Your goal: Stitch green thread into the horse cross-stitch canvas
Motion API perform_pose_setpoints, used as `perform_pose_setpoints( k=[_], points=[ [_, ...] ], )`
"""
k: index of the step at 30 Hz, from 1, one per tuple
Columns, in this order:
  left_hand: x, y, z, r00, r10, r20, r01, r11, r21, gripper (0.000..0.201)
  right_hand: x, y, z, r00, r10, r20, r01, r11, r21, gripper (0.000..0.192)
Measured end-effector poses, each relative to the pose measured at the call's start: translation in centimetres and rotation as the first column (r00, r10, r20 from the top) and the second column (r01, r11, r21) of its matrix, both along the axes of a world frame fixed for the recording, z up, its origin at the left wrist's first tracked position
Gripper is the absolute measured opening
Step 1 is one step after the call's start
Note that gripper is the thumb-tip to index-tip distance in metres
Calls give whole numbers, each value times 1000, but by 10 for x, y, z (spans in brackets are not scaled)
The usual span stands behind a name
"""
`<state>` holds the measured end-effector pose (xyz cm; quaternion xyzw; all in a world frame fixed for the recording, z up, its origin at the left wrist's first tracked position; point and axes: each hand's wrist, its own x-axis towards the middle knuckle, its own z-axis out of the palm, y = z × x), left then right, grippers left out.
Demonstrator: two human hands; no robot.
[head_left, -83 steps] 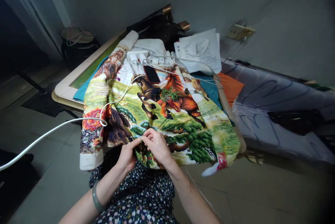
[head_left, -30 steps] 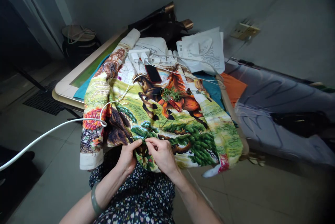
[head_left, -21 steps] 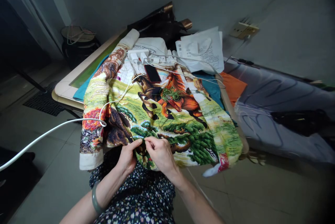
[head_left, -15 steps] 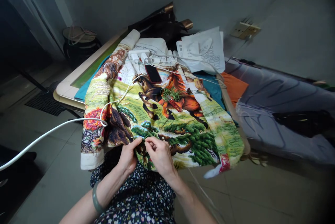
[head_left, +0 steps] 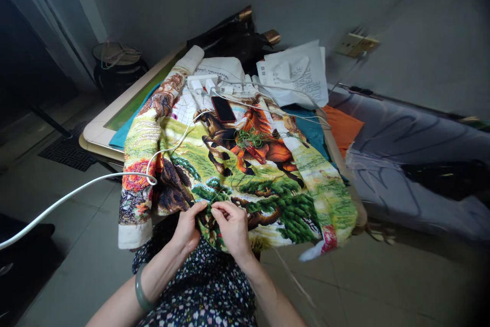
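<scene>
A large cross-stitch cloth point(head_left: 268, 179) with horses and green trees drapes over the table toward my lap, its left side rolled up. My left hand point(head_left: 188, 225) grips the cloth's near edge, thumb on top and the other fingers underneath. Close beside it, my right hand point(head_left: 231, 227) is pinched, thumb against forefinger, just over the stitched surface. Whatever sits in that pinch is too small to make out. A tangle of green thread point(head_left: 248, 138) lies on the horses, with a small red object point(head_left: 255, 153) by it.
A phone point(head_left: 223, 108) lies on the cloth below a white power strip point(head_left: 202, 82) with plugged chargers. One white cable point(head_left: 76, 192) runs off to the left. Behind are a white paper bag point(head_left: 294, 74) and the table edge point(head_left: 101, 135). A wall socket point(head_left: 358, 44) is at right.
Both hands stay at nearly the same spot on the cloth. My right hand and forearm have shifted very slightly; the view has moved a little.
</scene>
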<state>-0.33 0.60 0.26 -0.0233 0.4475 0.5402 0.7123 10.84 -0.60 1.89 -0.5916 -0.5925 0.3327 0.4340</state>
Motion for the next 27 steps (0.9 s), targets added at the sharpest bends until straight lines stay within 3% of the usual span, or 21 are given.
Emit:
perform_pose_setpoints(
  k=[12,22,27],
  points=[
    [-2,2,-7,999,-19,31,20,999,-25,16,-3,0,-2,1000,-16,-22,17,1000,7,18],
    [-2,2,1,997,-36,69,38,999,-24,15,-4,3,-3,999,-28,-19,27,999,-30,14],
    [-2,1,1,998,-14,68,16,999,-28,15,0,1,2,999,23,42,-23,1000,-17,16]
  ],
)
